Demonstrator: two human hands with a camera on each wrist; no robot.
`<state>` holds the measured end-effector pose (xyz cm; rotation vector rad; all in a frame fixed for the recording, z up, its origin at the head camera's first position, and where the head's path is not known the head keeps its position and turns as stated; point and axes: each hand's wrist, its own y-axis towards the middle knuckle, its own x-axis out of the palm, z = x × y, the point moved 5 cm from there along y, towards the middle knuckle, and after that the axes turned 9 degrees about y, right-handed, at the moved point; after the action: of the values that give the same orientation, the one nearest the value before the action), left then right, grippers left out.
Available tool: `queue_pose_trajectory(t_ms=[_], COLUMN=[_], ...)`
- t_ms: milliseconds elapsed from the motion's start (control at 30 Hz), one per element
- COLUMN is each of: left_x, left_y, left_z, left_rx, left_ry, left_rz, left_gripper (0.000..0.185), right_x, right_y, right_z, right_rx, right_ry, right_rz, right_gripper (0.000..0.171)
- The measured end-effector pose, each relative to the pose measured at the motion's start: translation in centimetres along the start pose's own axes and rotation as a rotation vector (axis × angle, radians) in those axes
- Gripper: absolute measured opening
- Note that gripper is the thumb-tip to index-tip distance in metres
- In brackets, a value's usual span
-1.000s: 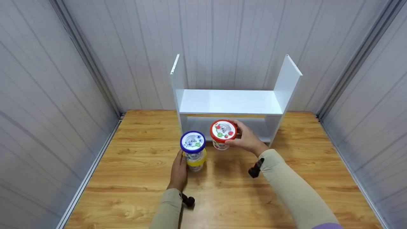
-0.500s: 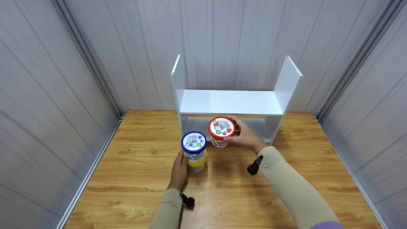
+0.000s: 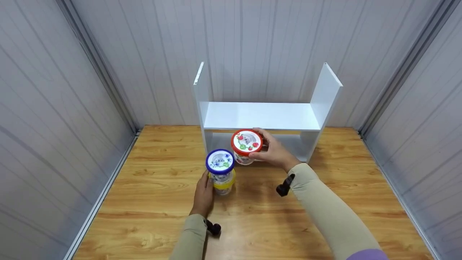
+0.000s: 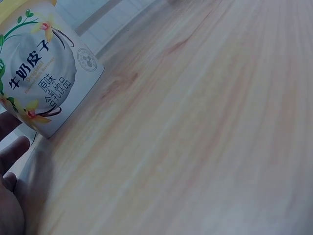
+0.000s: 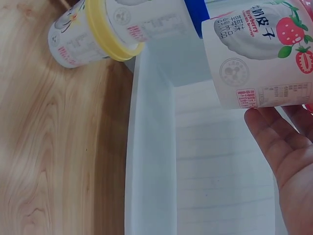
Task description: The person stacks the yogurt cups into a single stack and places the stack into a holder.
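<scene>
My right hand (image 3: 276,151) grips a red-lidded paper cup (image 3: 247,141) with strawberries printed on it, held up in front of the lower shelf opening. In the right wrist view, fingertips lie against the side of this strawberry cup (image 5: 259,58). A blue-lidded paper cup (image 3: 219,161) is stacked on a yellow-lidded paper cup (image 3: 223,185) standing on the wooden surface. My left hand (image 3: 203,195) holds the yellow-lidded cup from its left side, fingers low on the wall of this cup (image 4: 49,73). The red lid is close to the blue lid, slightly farther back and to its right.
A white two-level shelf (image 3: 260,115) with tall side panels stands behind the cups. Pale panelled walls (image 3: 144,54) enclose the back and both sides of the wood-grain surface (image 3: 155,202).
My right hand has carried the red-lidded cup left and a little back, nearer the blue-lidded cup. The left hand and the two stacked cups stay in nearly the same place.
</scene>
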<state>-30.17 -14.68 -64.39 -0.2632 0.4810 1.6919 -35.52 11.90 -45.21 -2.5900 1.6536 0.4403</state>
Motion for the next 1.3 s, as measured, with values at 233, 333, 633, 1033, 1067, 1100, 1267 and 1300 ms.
queue_pose_trajectory(t_ms=[233,333,633,1033,1067,1100,1267,1300], left_x=[-0.1,-0.1,-0.1,-0.2,-0.1,-0.1,-0.1,-0.1], left_y=[-0.2,-0.2,-0.1,-0.2,-0.1,-0.1,0.1,0.1], left_z=[0.0,0.1,0.0,0.0,0.0,0.1,0.0,0.0], left_rx=[-0.014,-0.009,-0.002,-0.019,-0.021,-0.019,-0.017,-0.02], left_ry=[0.018,0.025,0.037,0.028,0.024,0.02,0.012,0.012], left_rz=[-0.004,-0.002,0.007,0.006,0.005,0.004,0.011,0.012], left_gripper=[0.058,0.059,0.057,0.056,0.055,0.054,0.053,0.054], right_x=[0.5,0.5,0.8,2.5,2.6,2.8,3.3,3.4], right_y=[0.4,0.4,0.7,1.3,1.3,1.4,1.6,1.7], right_z=[-0.5,-0.6,-1.1,-1.8,-1.8,-1.8,-2.0,-2.1], right_rx=[-0.056,-0.044,-0.048,-0.09,-0.093,-0.093,-0.105,-0.104], right_ry=[0.033,0.027,0.018,0.014,0.019,0.026,0.044,0.044], right_rz=[-0.043,-0.038,-0.027,-0.063,-0.066,-0.068,-0.08,-0.08], right_gripper=[0.094,0.094,0.097,0.095,0.095,0.095,0.094,0.094])
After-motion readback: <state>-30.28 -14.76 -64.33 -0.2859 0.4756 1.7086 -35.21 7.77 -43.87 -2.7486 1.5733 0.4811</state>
